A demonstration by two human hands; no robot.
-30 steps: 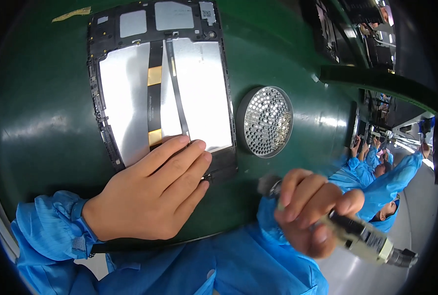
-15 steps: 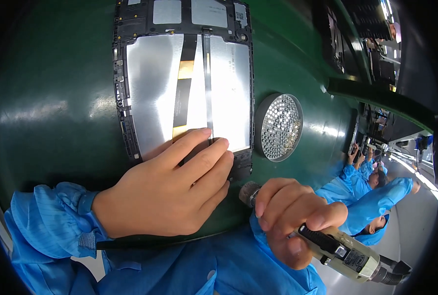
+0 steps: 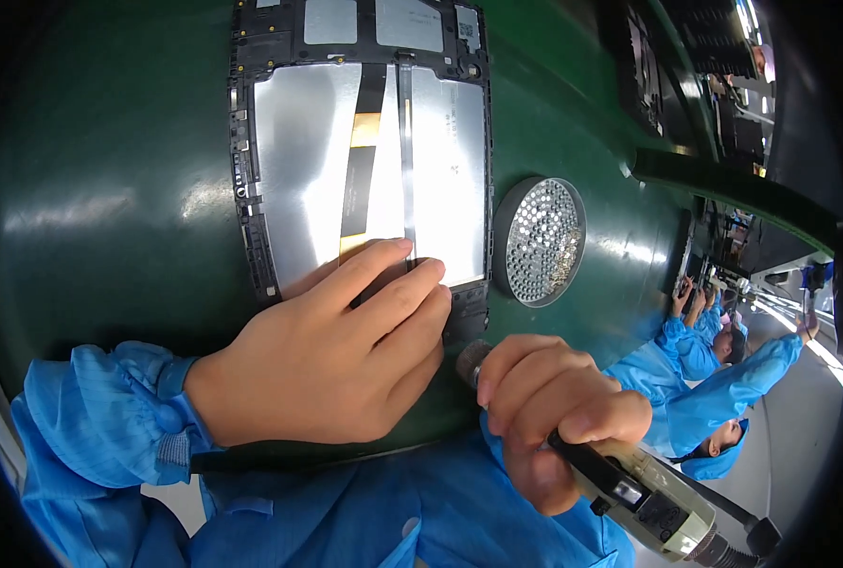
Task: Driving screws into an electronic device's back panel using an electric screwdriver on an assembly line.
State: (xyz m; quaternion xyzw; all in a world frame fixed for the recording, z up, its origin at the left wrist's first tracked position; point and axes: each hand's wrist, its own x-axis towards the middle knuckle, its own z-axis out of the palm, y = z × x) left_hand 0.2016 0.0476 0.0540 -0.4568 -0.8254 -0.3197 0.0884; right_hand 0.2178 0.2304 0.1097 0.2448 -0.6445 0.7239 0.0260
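While left hand [image 3: 331,355] lies open on near end of panel [image 3: 293,142], right hand [image 3: 559,407] grips electric screwdriver [image 3: 672,511].

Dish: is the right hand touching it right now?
Apart: the head view shows a strip of green bench between the dish and the right hand.

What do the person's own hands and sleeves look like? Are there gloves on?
No gloves: the left hand and right hand are bare, and no rings show. The left sleeve is bright blue, puffy and wrinkly, with faint thin lines and a snug cuff with a greyish ribbed patch. The right sleeve is blue too, but mostly hidden.
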